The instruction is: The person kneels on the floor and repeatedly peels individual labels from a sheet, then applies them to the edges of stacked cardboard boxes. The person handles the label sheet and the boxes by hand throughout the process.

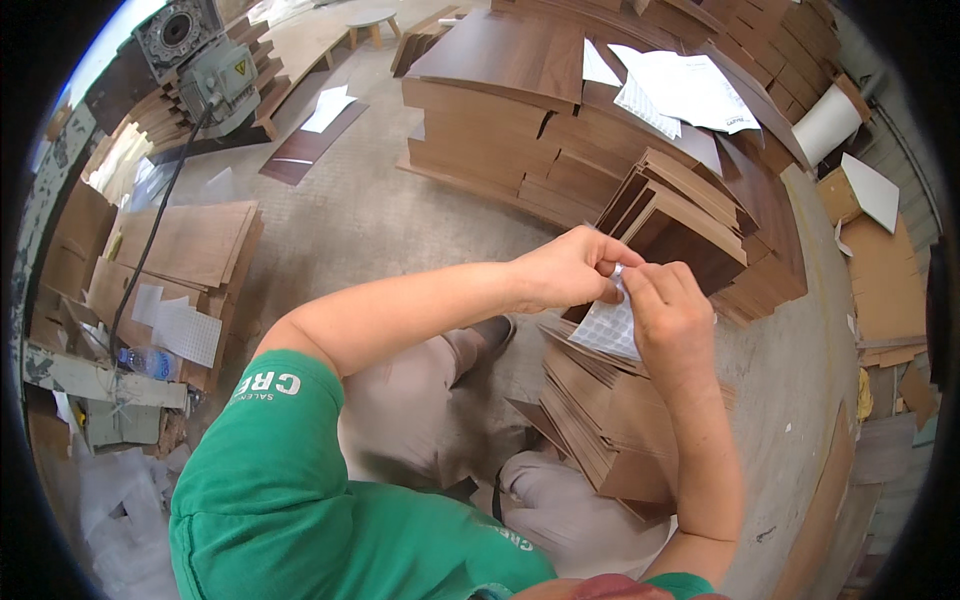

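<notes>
My left hand and my right hand meet in front of me, their fingertips close together. Between them is a whitish sheet of round stickers, its rows of dots showing below my fingers. My right hand is closed on the sheet's right side. The thumb and fingers of my left hand pinch a pale bit at its upper edge; whether a single dot is lifted there is too small to tell. Beneath the sheet stands a stack of brown boards, fanned at its left edge. Another pile of dark brown panels rises just beyond my hands.
A wide stack of wood-look boards fills the far side, with white papers on top. At left are more boards, a plastic bottle and a machine motor. One dark panel lies on the floor.
</notes>
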Tool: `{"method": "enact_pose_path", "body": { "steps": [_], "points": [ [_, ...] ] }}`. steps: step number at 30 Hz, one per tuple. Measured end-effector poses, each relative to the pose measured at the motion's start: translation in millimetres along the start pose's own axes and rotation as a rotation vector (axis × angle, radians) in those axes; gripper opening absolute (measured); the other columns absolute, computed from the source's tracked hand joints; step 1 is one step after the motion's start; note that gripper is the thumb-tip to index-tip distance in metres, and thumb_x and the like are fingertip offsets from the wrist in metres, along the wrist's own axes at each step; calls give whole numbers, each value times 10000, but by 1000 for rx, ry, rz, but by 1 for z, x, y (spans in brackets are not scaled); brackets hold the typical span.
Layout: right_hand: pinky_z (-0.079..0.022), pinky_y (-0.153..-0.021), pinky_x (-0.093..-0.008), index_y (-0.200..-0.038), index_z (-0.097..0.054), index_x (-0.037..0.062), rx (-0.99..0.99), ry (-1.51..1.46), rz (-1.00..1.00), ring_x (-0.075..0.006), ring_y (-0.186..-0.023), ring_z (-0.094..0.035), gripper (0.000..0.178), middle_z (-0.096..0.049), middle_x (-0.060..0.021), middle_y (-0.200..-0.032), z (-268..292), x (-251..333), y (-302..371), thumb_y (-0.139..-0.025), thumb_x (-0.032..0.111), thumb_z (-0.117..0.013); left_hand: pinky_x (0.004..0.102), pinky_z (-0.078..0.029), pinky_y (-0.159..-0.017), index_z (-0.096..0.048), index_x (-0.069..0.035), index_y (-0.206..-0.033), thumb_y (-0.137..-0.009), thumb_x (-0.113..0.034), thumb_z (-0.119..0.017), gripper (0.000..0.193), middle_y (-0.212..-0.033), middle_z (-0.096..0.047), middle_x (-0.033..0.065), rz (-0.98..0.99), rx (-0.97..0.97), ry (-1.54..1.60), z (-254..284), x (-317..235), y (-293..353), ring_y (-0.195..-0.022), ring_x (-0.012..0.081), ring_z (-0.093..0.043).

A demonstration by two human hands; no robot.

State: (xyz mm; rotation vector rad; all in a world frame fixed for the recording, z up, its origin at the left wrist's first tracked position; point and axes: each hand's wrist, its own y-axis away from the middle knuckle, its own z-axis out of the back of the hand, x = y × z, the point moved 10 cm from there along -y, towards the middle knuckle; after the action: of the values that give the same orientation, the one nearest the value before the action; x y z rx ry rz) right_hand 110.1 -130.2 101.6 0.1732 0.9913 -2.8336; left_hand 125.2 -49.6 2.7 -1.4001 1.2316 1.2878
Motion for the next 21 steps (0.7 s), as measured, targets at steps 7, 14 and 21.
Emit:
{"method": "enact_pose_path", "body": {
  "steps": [7,14,21],
  "points": [
    [-512,-629,-333,-948,-635,-31,-36,84,24,-244,-782,-564,293,-593,-103,-867,-11,11,4,-665,45,-644,306,-492,-922,-527,52,-1255,-811,84,-581,448,-1099,-650,114,73,19,323,9,10,0,-1015,152,-623],
    [-465,-627,-226,-958,-667,-3,-51,-971,-848,-102,-674,-585,130,-664,-46,-817,-42,-125,55,-869,86,-631,272,-505,-773,-542,-9,-1263,-726,-59,-738,574,-995,-690,132,-203,-426,-437,73,-16,-3,-865,142,-638],
    [-492,-648,-312,-921,-653,36,205,-263,-850,-180,-706,-620,138,-657,-78,-788,-106,-249,122,-803,108,-640,433,-501,-807,-569,-208,-1278,-787,33,-502,551,-1056,-624,196,-423,-829,-1137,145,-17,-31,-910,378,-607]
  ]
}}
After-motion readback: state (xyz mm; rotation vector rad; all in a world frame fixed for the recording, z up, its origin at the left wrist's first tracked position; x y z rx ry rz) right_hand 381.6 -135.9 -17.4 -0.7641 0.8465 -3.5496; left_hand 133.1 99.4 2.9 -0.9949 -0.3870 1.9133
